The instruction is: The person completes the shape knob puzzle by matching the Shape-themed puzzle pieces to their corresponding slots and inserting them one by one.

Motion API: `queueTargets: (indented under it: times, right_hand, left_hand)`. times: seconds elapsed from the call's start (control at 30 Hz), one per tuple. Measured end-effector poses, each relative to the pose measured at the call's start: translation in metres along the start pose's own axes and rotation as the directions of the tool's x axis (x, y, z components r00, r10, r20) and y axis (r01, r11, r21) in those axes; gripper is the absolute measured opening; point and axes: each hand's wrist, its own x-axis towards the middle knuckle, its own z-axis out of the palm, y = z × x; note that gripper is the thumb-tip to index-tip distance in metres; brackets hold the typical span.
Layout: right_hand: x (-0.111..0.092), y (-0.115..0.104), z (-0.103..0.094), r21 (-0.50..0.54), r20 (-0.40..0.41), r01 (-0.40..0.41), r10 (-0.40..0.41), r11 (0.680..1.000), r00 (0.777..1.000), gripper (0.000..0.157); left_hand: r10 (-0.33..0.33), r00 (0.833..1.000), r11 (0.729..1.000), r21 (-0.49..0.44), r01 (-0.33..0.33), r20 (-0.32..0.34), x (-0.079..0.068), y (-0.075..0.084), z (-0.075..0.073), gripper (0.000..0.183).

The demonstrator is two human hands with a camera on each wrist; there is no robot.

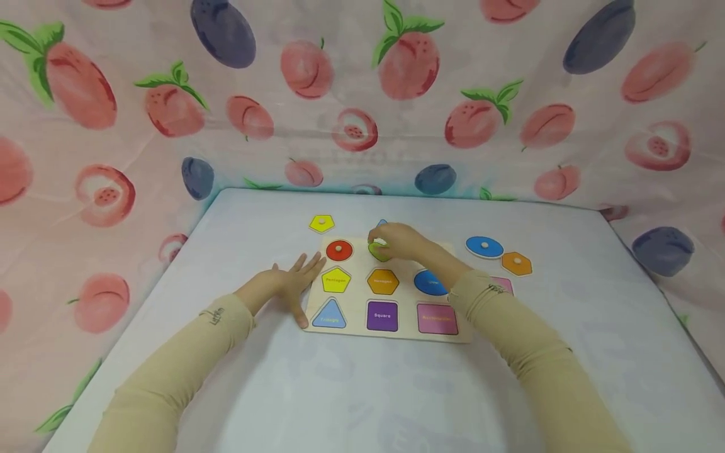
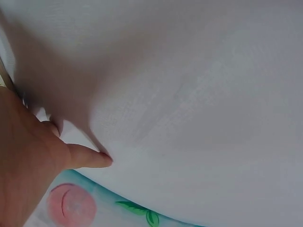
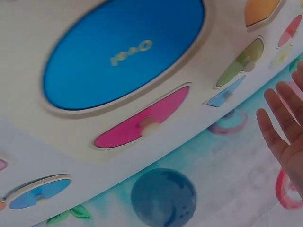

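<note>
A pale shape-puzzle board [image 1: 354, 333] lies on the white table, with coloured, labelled recesses. My left hand [image 1: 291, 284] lies spread at its left side, thumb by the front corner, fingertips at the left edge. Over the back row, my right hand [image 1: 404, 242] overlaps a green knobbed piece [image 1: 376, 253]. In the right wrist view its fingers [image 3: 282, 111] are extended and apart from the green piece's knob. That piece sits in the board, as do a knobbed red circle [image 1: 340, 250] and a pink half-round piece [image 3: 161, 118]. The right hand and forearm hide the pink one in the head view.
Behind the board lie a yellow pentagon piece [image 1: 321, 223] and a partly hidden blue triangle piece [image 1: 382, 221]. To the right are a blue oval piece [image 1: 476, 247], an orange hexagon piece [image 1: 517, 265] and a partly covered pink piece [image 1: 504, 284]. A fruit-patterned curtain [image 1: 362, 170] borders the table.
</note>
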Motion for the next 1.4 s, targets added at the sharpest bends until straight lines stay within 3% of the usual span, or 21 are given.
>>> queueTargets:
  times: [0.2, 0.37, 0.57, 0.87, 1.4]
  right_hand:
    - [0.019, -0.01, 0.001, -0.065, 0.019, 0.0, 0.001, 0.998, 1.0, 0.027]
    - [0.038, -0.017, -0.001, -0.063, 0.011, -0.026, 0.027, 0.998, 1.0, 0.028]
    - [0.06, -0.022, -0.001, -0.116, 0.021, 0.01, -0.008, 0.993, 1.0, 0.027]
    - [0.094, -0.03, 0.002, -0.033, -0.043, -0.01, 0.009, 0.999, 0.999, 0.031]
    - [0.132, -0.029, 0.02, -0.071, -0.084, -0.078, 0.072, 0.994, 0.994, 0.031]
  left_hand:
    - [0.009, 1.0, 1.0, 0.011, -0.009, -0.001, 0.001, 0.002, 0.003, 0.142]
    - [-0.026, 1.0, 1.0, 0.008, 0.026, 0.008, 0.0, 0.003, 0.0, 0.142]
    - [-0.031, 0.999, 0.999, 0.027, 0.03, 0.029, 0.003, -0.001, 0.001, 0.142]
    - [-0.048, 0.997, 0.998, 0.035, 0.046, 0.056, 0.006, -0.003, -0.001, 0.142]
    - [-0.06, 0.997, 0.998, 0.032, 0.059, 0.037, 0.004, -0.003, 0.0, 0.141]
